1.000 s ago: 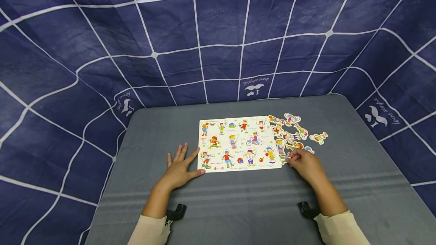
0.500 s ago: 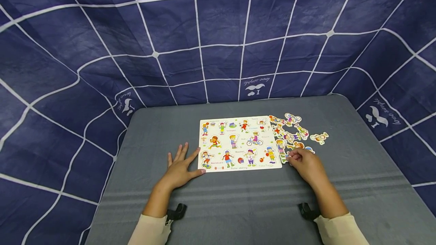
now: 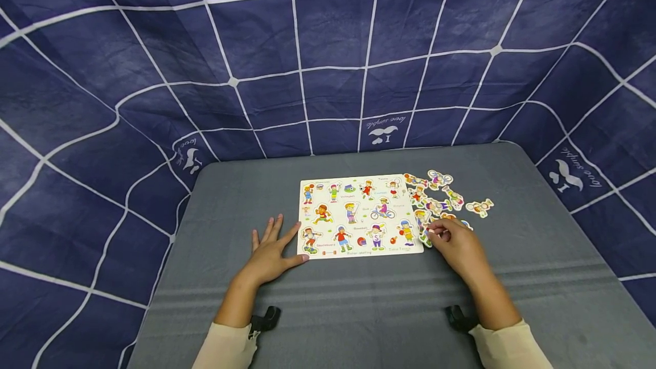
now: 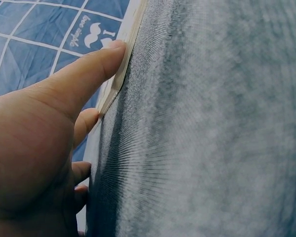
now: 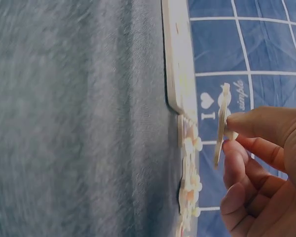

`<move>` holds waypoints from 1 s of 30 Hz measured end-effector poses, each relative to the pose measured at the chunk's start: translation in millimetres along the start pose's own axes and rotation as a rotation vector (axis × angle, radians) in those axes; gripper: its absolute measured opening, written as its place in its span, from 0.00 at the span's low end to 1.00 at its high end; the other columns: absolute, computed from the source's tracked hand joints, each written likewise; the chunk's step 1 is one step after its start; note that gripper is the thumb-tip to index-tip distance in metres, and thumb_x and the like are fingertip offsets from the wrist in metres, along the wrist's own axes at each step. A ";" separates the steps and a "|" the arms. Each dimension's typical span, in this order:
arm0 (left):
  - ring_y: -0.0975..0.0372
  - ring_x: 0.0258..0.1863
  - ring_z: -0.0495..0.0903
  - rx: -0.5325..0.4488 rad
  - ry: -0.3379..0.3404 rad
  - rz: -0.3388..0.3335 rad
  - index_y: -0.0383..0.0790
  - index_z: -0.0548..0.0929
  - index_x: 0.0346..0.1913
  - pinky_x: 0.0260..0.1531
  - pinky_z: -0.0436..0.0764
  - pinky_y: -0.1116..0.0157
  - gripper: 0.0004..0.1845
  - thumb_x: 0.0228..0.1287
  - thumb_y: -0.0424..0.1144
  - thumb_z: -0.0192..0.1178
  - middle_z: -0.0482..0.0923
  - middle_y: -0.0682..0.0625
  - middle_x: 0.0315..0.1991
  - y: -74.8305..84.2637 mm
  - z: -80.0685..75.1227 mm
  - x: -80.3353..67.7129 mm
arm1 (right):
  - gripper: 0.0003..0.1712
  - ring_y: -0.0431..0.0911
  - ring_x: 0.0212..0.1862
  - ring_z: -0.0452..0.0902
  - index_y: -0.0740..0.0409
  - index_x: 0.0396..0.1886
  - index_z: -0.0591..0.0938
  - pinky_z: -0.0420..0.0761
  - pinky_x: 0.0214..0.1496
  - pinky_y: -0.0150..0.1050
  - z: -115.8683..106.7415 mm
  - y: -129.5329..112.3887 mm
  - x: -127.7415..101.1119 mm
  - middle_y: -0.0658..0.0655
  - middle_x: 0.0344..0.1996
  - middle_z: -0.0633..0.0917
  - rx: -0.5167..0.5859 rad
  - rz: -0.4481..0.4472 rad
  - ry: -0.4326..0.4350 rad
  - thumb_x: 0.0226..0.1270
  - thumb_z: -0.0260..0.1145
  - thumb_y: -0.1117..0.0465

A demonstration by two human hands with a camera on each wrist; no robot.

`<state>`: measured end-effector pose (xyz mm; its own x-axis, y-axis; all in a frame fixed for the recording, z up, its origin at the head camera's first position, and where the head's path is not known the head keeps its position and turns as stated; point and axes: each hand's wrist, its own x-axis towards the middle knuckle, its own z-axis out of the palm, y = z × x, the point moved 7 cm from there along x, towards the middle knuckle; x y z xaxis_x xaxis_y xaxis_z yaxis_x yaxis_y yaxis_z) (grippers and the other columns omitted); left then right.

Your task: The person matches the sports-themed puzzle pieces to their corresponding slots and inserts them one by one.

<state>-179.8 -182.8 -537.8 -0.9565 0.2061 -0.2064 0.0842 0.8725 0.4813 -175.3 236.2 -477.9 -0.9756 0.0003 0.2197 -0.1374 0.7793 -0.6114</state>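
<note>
**Puzzle work barely begun: one cut-out lifted, the rest loose beside the board**

Progress looks slight, judged from how things lie. The puzzle board point(image 3: 360, 216) sits flat near the middle of the grey table point(image 3: 538, 278), its printed sports figures all showing; whether any slot already holds a piece cannot be told from the head view, since printed figure and seated piece would look alike at this size. Just beside the board's right edge lies a loose heap of cut-out pieces point(image 3: 441, 198), some overlapping, and one lone piece point(image 3: 479, 207) lies a little apart on the far right. That heap suggests most of the fitting is left to do.

The right hand point(image 3: 458, 245) is at the near end of the heap, by the board's lower right corner. Its grip is clamped on a single puzzle piece point(image 5: 220, 123): the wrist view shows thumb and fingertips point(image 5: 242, 120) pinching the thin piece on edge, lifted clear of the table and apart from the pieces still lying flat below it. It is not yet over any slot.

The left hand point(image 3: 270, 252) rests flat on the table with straight, spread fingers, holding nothing; its thumb point(image 4: 86, 69) presses against the board's left edge, seemingly to steady it.

Behind the table hangs a dark blue cloth point(image 3: 328, 61) with white grid lines.
</note>
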 end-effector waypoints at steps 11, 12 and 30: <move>0.43 0.83 0.33 -0.006 0.006 0.004 0.62 0.60 0.79 0.73 0.27 0.31 0.49 0.57 0.70 0.65 0.38 0.40 0.83 2.6 -1.7 -1.4 | 0.08 0.35 0.29 0.71 0.56 0.37 0.89 0.70 0.31 0.31 6.4 -17.5 -0.6 0.50 0.28 0.81 0.009 -0.058 0.046 0.57 0.73 0.69; 0.43 0.83 0.33 -0.006 0.006 0.004 0.62 0.60 0.79 0.73 0.27 0.31 0.49 0.57 0.70 0.65 0.38 0.40 0.83 2.6 -1.7 -1.5 | 0.08 0.35 0.29 0.71 0.56 0.37 0.89 0.70 0.31 0.31 7.4 -19.1 -0.7 0.50 0.28 0.81 0.007 -0.060 0.047 0.57 0.74 0.69; 0.43 0.83 0.33 -0.011 0.008 0.004 0.61 0.60 0.79 0.73 0.27 0.32 0.49 0.57 0.70 0.65 0.38 0.40 0.83 3.1 -1.4 -1.3 | 0.08 0.41 0.30 0.76 0.56 0.37 0.87 0.72 0.33 0.33 28.0 -50.4 8.7 0.50 0.30 0.84 0.044 -0.128 -0.023 0.58 0.75 0.67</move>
<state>-178.7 -181.1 -534.9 -0.9584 0.2062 -0.1975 0.0853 0.8668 0.4914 -181.7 179.4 -466.5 -0.9531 -0.1121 0.2810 -0.2680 0.7438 -0.6123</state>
